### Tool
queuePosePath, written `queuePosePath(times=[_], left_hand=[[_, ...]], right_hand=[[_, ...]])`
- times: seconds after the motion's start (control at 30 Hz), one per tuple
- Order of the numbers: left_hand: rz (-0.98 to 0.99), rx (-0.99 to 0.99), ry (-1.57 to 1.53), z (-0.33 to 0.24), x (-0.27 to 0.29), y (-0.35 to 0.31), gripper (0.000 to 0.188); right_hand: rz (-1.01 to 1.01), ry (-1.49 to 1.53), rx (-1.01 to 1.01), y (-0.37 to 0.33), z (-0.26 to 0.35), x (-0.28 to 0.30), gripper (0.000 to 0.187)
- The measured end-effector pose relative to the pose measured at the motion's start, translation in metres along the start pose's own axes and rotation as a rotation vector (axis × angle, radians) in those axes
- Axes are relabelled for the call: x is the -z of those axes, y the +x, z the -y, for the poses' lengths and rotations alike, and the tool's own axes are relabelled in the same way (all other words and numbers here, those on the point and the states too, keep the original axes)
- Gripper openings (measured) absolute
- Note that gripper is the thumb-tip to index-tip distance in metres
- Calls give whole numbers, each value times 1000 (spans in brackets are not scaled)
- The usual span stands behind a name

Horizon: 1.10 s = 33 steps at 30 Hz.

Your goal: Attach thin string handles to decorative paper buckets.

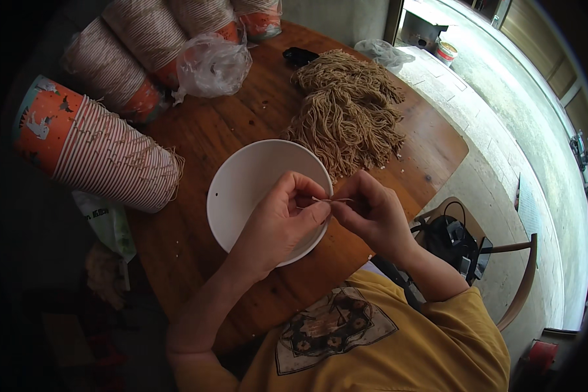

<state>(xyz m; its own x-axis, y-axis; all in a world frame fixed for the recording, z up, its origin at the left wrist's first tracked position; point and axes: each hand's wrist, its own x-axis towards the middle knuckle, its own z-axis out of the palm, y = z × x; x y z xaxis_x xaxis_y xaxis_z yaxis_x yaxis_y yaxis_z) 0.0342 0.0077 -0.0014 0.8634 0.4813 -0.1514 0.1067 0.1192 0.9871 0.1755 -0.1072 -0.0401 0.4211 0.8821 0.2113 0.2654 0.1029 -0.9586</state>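
Observation:
Both my hands meet over the right side of the rim of a white round tub (238,186), its open mouth facing up. My left hand (277,222) pinches a thin tan cord (334,200) between thumb and fingers. The fingertips of my right hand (375,219) close on the same cord, right beside the left ones. A small dark hole shows in the tub's left wall. My hands cover part of its right side. Just beyond the tub lies a heap of loose tan cords (349,111).
Nested stacks of orange-patterned paper tubs (114,147) lie along the wooden table's (431,166) left and far side. A crumpled clear plastic bag (213,65) rests against them. At the right stand a wooden chair (526,274) and a black bag (447,238).

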Motion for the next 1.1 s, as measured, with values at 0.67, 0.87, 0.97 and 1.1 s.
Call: queuePosePath(times=[0.67, 0.87, 0.97, 1.1], left_hand=[[-87, -111, -7, 5, -7, 2, 19], [-40, 131, -199, 1, 2, 5, 16], [-35, 126, -202, 0, 1, 5, 13], [-31, 108, -156, -1, -1, 3, 14]], right_hand=[[-59, -276, 95, -5, 15, -1, 15], [-40, -211, 91, -6, 11, -2, 11], [-31, -178, 45, -7, 11, -4, 15], [-36, -155, 31, -5, 9, -4, 14]])
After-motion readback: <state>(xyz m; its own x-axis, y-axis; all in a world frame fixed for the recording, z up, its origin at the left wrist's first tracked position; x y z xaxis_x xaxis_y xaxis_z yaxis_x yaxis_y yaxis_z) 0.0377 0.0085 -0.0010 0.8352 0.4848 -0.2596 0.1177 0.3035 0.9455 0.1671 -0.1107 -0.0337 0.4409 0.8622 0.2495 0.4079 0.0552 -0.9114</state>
